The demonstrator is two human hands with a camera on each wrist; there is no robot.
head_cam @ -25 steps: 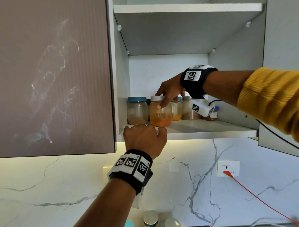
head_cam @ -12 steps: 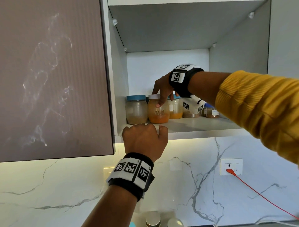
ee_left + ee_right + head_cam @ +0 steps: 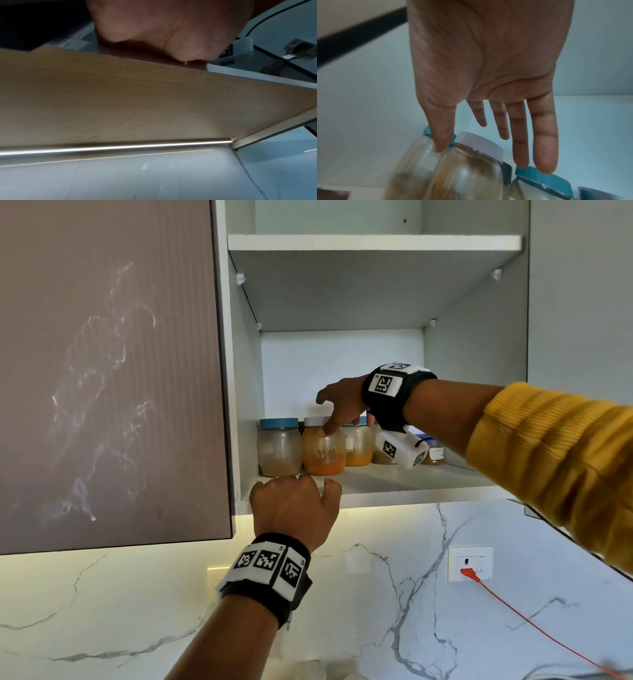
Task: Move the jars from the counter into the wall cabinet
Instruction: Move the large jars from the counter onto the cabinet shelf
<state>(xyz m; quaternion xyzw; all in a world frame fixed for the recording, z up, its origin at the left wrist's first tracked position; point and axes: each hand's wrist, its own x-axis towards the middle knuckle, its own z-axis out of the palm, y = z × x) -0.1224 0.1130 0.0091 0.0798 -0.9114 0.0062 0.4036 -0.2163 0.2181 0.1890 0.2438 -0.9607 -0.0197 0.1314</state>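
Observation:
On the wall cabinet's bottom shelf several jars stand in a row. A white-lid jar with orange powder stands beside a blue-lid jar. My right hand hovers over the white-lid jar with straight, spread fingers. Its thumb touches the jar's shoulder in the gap between the two jars. A teal lid lies under the fingertips. My left hand holds the shelf's front edge with fingers hooked over it; the left wrist view shows only its palm.
A closed brown cabinet door hangs to the left, and a bare upper shelf sits above. A wall socket with a red cable is on the marble backsplash. A light strip runs under the cabinet.
My right hand has let go of the white-lid jar; its fingers have lifted and straightened. The jar now stands further back beside the blue-lid jar. My left hand has stayed put.

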